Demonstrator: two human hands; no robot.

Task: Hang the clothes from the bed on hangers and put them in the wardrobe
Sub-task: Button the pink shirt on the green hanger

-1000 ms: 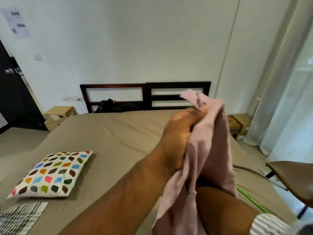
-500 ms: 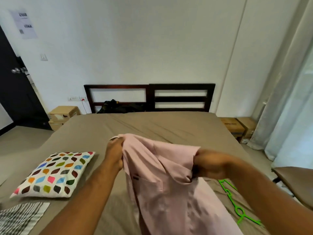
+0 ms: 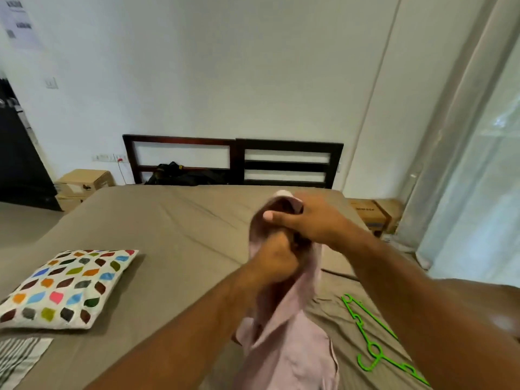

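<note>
A pale pink shirt (image 3: pixel 292 342) hangs bunched above the brown bed (image 3: pixel 168 237), held up by both hands. My left hand (image 3: pixel 274 260) grips the bunched cloth in a fist, low and near the middle. Just above it, my right hand (image 3: pixel 306 220) holds the shirt's top edge with fingers curled over it. A bright green plastic hanger (image 3: pixel 374 342) lies flat on the sheet to the right of the shirt, under my right forearm. A grey striped garment (image 3: pixel 19 358) lies at the bed's lower left corner.
A white cushion with coloured patches (image 3: pixel 67 288) rests on the left of the bed. A dark wooden headboard (image 3: pixel 233 161) stands at the far end with a black bag (image 3: pixel 174 173) before it. Cardboard boxes (image 3: pixel 84 182) sit left and right; a curtain (image 3: pixel 464 164) hangs at right.
The shirt was spread between my two hands half a second ago. Now my hands have come together, left below right, and the shirt is bunched into a narrow hanging bundle.
</note>
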